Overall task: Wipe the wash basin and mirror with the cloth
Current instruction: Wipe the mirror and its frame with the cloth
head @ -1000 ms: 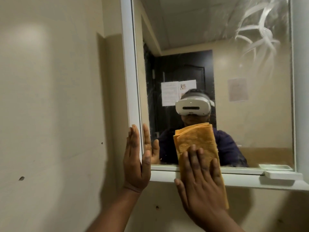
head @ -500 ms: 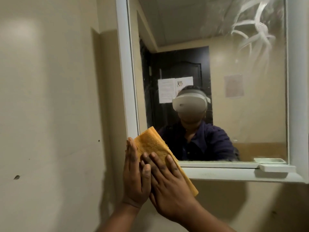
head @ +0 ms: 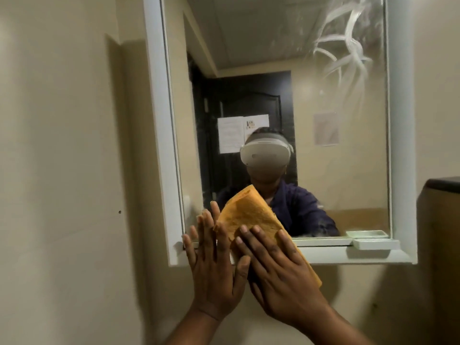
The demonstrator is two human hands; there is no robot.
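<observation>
A: What takes up most of the view?

B: The mirror (head: pixel 323 120), in its white frame (head: pixel 159 120) on the beige wall (head: pixel 62 145). From about one to two o'clock on the glass there are pale swirled smears (head: pixel 346 53); the middle looks clearer. A narrow ledge (head: pixel 348 256) runs along the bottom edge, and a small white soap dish (head: pixel 375 244) sits on it at about four o'clock.

A: And the basin?

B: It is not in view, so I can't judge it. The step in hand is the mirror, down at its seven o'clock corner.

A: Where is the cloth?

B: The orange cloth (head: pixel 251 215) is folded and lies flat against the lower left of the glass and over the ledge, its free end pointing to about eleven o'clock.

A: What are the hands doing?

B: The right hand (head: pixel 278 277) is spread flat, fingers straight, pressing the cloth to the surface; it curls round nothing. The left hand (head: pixel 214 267) is also flat with fingers straight, just beside the right at its nine o'clock, fingertips on the frame's bottom corner and the glass edge. It seems to brace and holds nothing.

A: What does the next move call for?

B: I'd say firm, even pressure, then carrying the cloth up toward one o'clock, where the smears are thickest. The soap dish is loose-looking, so a sweep along the ledge should stop short of it.
</observation>
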